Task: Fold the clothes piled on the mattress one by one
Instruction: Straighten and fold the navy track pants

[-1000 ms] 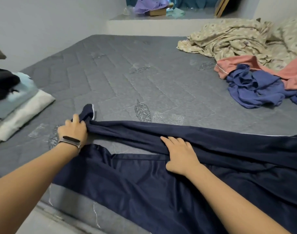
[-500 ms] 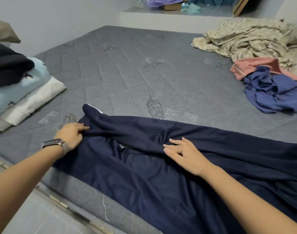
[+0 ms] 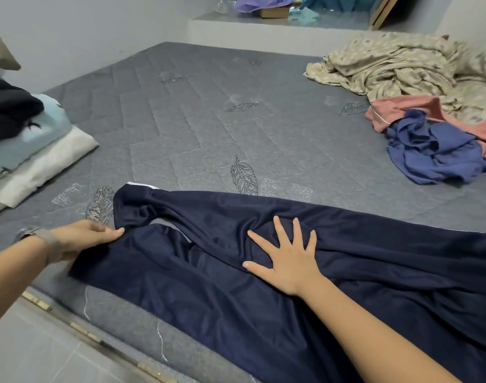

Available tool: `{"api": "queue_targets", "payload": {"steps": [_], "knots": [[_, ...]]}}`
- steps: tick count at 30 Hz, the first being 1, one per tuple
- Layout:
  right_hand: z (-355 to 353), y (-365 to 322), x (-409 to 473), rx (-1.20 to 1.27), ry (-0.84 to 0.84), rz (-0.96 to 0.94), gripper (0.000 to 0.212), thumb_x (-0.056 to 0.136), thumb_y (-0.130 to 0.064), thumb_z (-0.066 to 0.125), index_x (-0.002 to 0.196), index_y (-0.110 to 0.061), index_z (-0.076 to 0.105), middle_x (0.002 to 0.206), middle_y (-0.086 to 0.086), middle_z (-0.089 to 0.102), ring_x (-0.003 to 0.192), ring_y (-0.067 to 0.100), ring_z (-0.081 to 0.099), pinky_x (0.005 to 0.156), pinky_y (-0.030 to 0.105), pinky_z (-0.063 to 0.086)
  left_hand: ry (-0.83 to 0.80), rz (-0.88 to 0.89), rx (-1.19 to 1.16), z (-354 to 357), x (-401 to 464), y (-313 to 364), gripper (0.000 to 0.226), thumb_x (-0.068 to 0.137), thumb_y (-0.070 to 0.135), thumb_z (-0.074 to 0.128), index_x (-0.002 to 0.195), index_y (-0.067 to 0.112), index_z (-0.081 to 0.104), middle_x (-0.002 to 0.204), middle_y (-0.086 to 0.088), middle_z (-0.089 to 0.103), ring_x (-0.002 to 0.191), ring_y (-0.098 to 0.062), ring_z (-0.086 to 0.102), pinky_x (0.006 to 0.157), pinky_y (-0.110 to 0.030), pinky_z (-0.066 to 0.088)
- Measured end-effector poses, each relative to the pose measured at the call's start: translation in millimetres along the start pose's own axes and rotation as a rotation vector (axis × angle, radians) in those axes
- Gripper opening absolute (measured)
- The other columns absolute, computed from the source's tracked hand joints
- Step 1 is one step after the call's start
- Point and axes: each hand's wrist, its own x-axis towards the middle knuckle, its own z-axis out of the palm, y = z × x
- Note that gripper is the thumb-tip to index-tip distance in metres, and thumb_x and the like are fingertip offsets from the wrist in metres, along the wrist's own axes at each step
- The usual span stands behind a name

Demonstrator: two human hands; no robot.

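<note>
Now the right hand (image 3: pixel 287 258) has spread flat on the navy trousers (image 3: pixel 208 286); left hand (image 3: pixel 79 239) seemingly pinches them.

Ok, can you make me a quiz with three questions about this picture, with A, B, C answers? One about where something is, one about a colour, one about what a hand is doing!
1. Where is the folded stack?
A. left edge of the mattress
B. on the floor
C. on the ledge

2. What colour are the trousers being folded?
A. pink
B. dark blue
C. white

3. What is the right hand doing?
A. making a fist
B. lying flat with fingers spread
C. holding a box

Answers: 1 A, the stack sits at the mattress's left side. 2 B, the cloth under both hands is navy. 3 B, its palm presses the trousers flat, while the left hand pinches their end.
</note>
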Motion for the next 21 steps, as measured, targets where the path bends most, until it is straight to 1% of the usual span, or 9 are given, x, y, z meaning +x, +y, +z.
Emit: {"api": "queue_targets", "payload": {"steps": [3,5,8,10,11,13,15,18,21], "knots": [[-3,-3,4,0.011,-0.018,0.038,0.080,0.067,-0.094,0.014,0.139,-0.067,-0.006,0.159,-0.005,-0.027,0.142,0.037,-0.032,0.107,0.067,-0.019,-0.169,-0.059,0.046,-8,-3,0,0.040,0.085,0.038,0.069,0.092,-0.001,0.072,0.094,-0.014,0.074,0.087,-0.026,0.070,0.077,-0.032,0.053],[-2,-3,4,0.009,-0.004,0.041,0.081,0.067,-0.094,0.015,0.140,-0.066,-0.005,0.159,-0.005,-0.025,0.143,0.035,-0.031,0.108,0.067,-0.019,-0.186,0.015,0.134,-13,2,-1,0.036,0.078,0.030,0.078,0.086,-0.005,0.069,0.091,-0.017,0.072,0.083,-0.024,0.067,0.076,-0.028,0.054],[-1,-3,3,0.016,0.003,0.047,0.081,0.069,-0.093,0.015,0.142,-0.064,-0.004,0.160,-0.006,-0.023,0.144,0.032,-0.029,0.110,0.066,-0.018,0.217,0.216,0.160,-19,19,-10,0.002,0.083,0.005,0.071,0.082,0.004,0.069,0.075,-0.006,0.070,0.070,-0.005,0.061,0.059,-0.002,0.041],[-1,-3,2,0.025,0.013,0.048,0.079,0.071,-0.090,0.013,0.143,-0.062,-0.004,0.160,-0.006,-0.022,0.144,0.030,-0.029,0.111,0.064,-0.017,0.590,0.277,0.159,-17,18,-13,0.011,0.083,-0.002,0.068,0.090,0.007,0.071,0.074,0.004,0.072,0.073,0.002,0.064,0.065,0.002,0.037],[-1,-3,2,0.025,0.025,0.044,0.079,0.071,-0.090,0.011,0.144,-0.062,-0.004,0.161,-0.006,-0.021,0.144,0.030,-0.029,0.111,0.063,-0.018,0.711,0.287,0.201,-13,19,-18,0.018,0.081,-0.003,0.068,0.096,0.007,0.072,0.085,-0.004,0.073,0.087,-0.013,0.067,0.079,-0.004,0.042],[0,-4,1,0.027,0.055,0.033,0.083,0.068,-0.089,0.006,0.145,-0.060,-0.003,0.161,-0.006,-0.020,0.145,0.029,-0.028,0.112,0.060,-0.019,0.810,0.315,0.339,2,15,-23,0.035,0.077,0.002,0.072,0.111,0.008,0.067,0.111,-0.024,0.062,0.106,-0.042,0.056,0.096,-0.041,0.047],[1,-2,-6,0.031,0.100,-0.008,0.083,0.069,-0.087,0.002,0.147,-0.057,0.000,0.162,-0.005,-0.014,0.147,0.028,-0.023,0.115,0.055,-0.017,0.816,0.476,0.386,27,-2,-15,0.048,0.078,0.013,0.073,0.123,0.007,0.058,0.122,-0.025,0.053,0.113,-0.045,0.050,0.097,-0.053,0.043],[11,10,-27,0.020,0.229,-0.108,0.069,0.086,-0.078,0.009,0.149,-0.050,0.013,0.163,-0.001,0.010,0.151,0.025,-0.003,0.120,0.045,-0.007,0.617,0.811,0.673,75,-24,-15,0.054,0.088,0.044,0.049,0.135,0.018,0.049,0.140,-0.012,0.049,0.128,-0.032,0.047,0.103,-0.058,0.038],[22,32,-56,-0.015,0.252,-0.044,0.065,0.093,-0.072,0.017,0.148,-0.041,0.033,0.157,0.004,0.031,0.146,0.027,0.026,0.116,0.045,0.011,0.388,0.693,1.041,111,-33,-27,0.059,0.094,0.063,0.016,0.137,0.034,0.044,0.144,-0.005,0.048,0.130,-0.030,0.049,0.095,-0.066,0.040]]}}
